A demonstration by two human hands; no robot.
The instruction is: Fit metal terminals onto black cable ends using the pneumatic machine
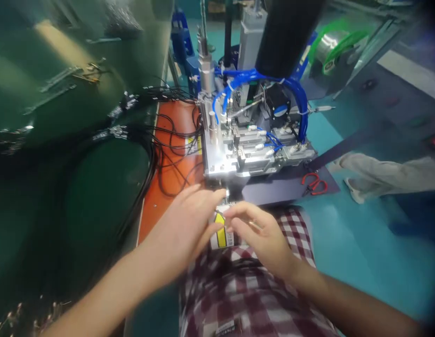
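My left hand (191, 213) reaches in from the left, its fingers bent inward just in front of a metal fixture (217, 161). Opposite it, my right hand (261, 229) has thumb and index fingertips close together. Between the two hands a short, thin dark piece (219, 214) shows, possibly a cable end; the fingers hide most of it. Just below the fingertips is a white label with a yellow stripe (221, 234). Blue air tubes (245, 77) arch over the fixture, which carries metal blocks and white fittings.
Black cables (143, 133) run from the dark green table (101, 196) across an orange surface (168, 164) to the fixture. Red-handled pliers (315, 184) lie right of it. A green wire spool (329, 47) stands at the back right. Another person's legs (389, 173) show at right.
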